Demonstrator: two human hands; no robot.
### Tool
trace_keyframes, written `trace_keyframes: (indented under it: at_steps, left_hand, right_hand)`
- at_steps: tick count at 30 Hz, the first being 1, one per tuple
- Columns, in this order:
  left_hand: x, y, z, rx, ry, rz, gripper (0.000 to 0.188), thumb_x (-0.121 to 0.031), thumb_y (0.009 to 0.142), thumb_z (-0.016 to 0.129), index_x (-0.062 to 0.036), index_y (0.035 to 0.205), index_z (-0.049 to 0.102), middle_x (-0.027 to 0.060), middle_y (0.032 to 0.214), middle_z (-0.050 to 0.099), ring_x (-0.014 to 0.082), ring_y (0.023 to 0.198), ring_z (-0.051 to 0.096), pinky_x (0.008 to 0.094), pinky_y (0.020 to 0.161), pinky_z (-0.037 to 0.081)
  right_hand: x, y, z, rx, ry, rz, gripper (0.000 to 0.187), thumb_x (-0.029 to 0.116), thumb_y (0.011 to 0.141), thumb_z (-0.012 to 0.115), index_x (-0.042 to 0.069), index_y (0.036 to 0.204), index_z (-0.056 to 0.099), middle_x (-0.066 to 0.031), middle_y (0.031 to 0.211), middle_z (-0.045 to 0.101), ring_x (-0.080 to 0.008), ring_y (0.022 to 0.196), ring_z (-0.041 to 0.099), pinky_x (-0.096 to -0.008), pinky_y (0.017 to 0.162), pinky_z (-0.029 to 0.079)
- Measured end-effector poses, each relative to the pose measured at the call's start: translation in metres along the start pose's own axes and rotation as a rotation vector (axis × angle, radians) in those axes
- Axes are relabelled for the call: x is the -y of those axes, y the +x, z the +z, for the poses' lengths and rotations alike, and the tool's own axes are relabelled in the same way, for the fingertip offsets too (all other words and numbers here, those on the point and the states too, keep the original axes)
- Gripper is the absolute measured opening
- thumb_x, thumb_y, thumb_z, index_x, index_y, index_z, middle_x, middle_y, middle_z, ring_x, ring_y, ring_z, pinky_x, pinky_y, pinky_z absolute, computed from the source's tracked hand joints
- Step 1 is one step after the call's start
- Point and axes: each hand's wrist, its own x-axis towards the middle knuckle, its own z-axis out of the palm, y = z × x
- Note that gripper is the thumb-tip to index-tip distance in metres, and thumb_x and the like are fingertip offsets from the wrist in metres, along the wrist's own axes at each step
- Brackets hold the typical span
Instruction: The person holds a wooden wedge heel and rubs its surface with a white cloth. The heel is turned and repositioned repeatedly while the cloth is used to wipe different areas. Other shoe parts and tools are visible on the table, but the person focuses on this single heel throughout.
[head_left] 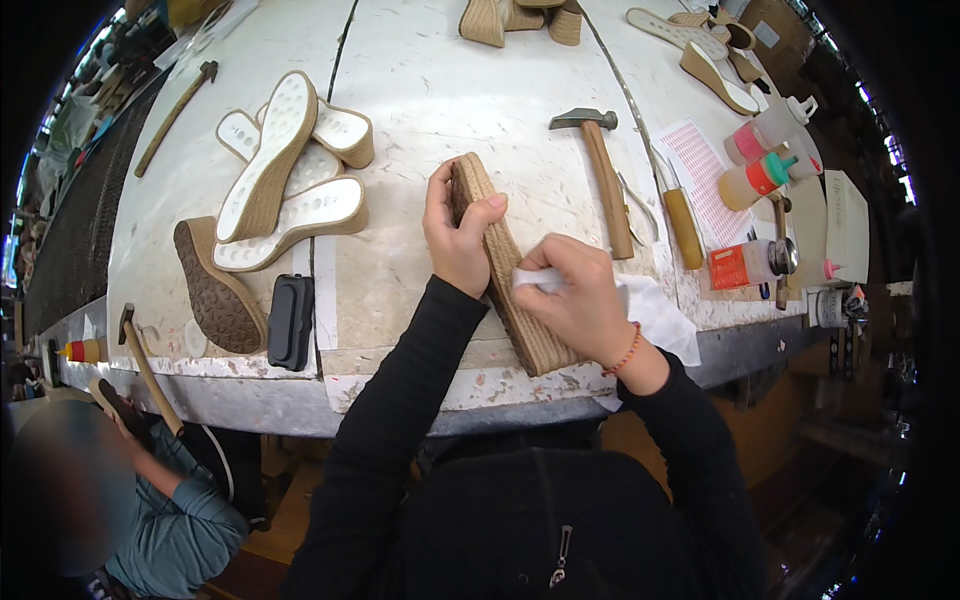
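My left hand (458,232) is closed round the upper end of a wedge shoe sole (508,255), which has a rope-wrapped side and a brown tread. The sole is tilted on its edge over the table, its side facing up and right. My right hand (580,300) pinches a white cloth (662,318) and presses a fold of it against the sole's braided side. The rest of the cloth trails over the table behind that hand. Part of the sole's lower end is hidden by the right hand.
Left lie a pile of wedge soles (275,165), a brown-treaded sole (222,290), a black case (290,322) and two hammers. Right are a hammer (602,180), a yellow-handled tool (682,228), a printed sheet (700,165) and squeeze bottles (752,182). A co-worker (175,520) sits lower left.
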Motion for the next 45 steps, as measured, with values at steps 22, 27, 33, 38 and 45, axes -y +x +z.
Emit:
trace_keyframes:
  at_steps: [22, 27, 33, 38, 45]
  left_hand:
    - [0.001, 0.001, -0.002, 0.004, 0.029, 0.006, 0.056, -0.012, 0.073, 0.064, 0.0076, 0.122, 0.045, 0.0112, 0.102, 0.055, 0.0159, 0.089, 0.051, 0.0268, 0.081, 0.043]
    - [-0.011, 0.001, -0.002, 0.022, 0.007, -0.089, 0.052, -0.018, 0.079, 0.054, 0.0035, 0.124, 0.041, 0.0144, 0.099, 0.056, 0.0141, 0.075, 0.054, 0.0264, 0.064, 0.049]
    - [-0.026, -0.002, -0.005, 0.079, -0.157, -0.209, 0.051, -0.024, 0.081, 0.052, 0.0016, 0.124, 0.04, 0.0163, 0.099, 0.054, 0.0146, 0.07, 0.054, 0.0259, 0.055, 0.05]
    - [-0.031, -0.003, -0.006, 0.053, -0.169, -0.176, 0.053, -0.021, 0.078, 0.057, 0.005, 0.122, 0.044, 0.0131, 0.097, 0.058, 0.0143, 0.074, 0.054, 0.0238, 0.065, 0.046]
    - [-0.028, -0.005, 0.0, 0.04, 0.061, -0.024, 0.055, -0.012, 0.071, 0.067, 0.0087, 0.118, 0.047, 0.0094, 0.094, 0.058, 0.0131, 0.081, 0.054, 0.0244, 0.073, 0.046]
  right_hand:
    - [0.004, 0.003, -0.002, -0.084, 0.103, -0.034, 0.006, 0.001, 0.076, 0.064, 0.0, 0.077, 0.057, -0.0063, 0.067, 0.055, -0.016, 0.059, 0.054, -0.027, 0.054, 0.042]
    - [-0.002, -0.009, -0.043, -0.219, 0.633, 0.417, 0.025, 0.019, 0.095, 0.047, 0.001, 0.086, 0.061, 0.0034, 0.063, 0.048, -0.0018, 0.052, 0.036, -0.0178, 0.047, 0.028]
    - [-0.012, -0.026, -0.06, -0.064, 0.872, 0.609, 0.031, 0.023, 0.099, 0.042, -0.001, 0.094, 0.061, 0.0037, 0.059, 0.044, -0.0023, 0.05, 0.029, -0.0193, 0.046, 0.025]
    - [-0.004, -0.02, -0.054, 0.098, 0.71, 0.668, 0.015, 0.01, 0.087, 0.06, -0.003, 0.094, 0.064, 0.0028, 0.066, 0.055, -0.0012, 0.058, 0.046, -0.0183, 0.051, 0.035]
    - [0.013, -0.002, -0.021, 0.206, 0.261, 0.353, 0.019, 0.012, 0.075, 0.067, -0.004, 0.085, 0.067, -0.01, 0.072, 0.067, -0.0125, 0.065, 0.063, -0.0246, 0.061, 0.049]
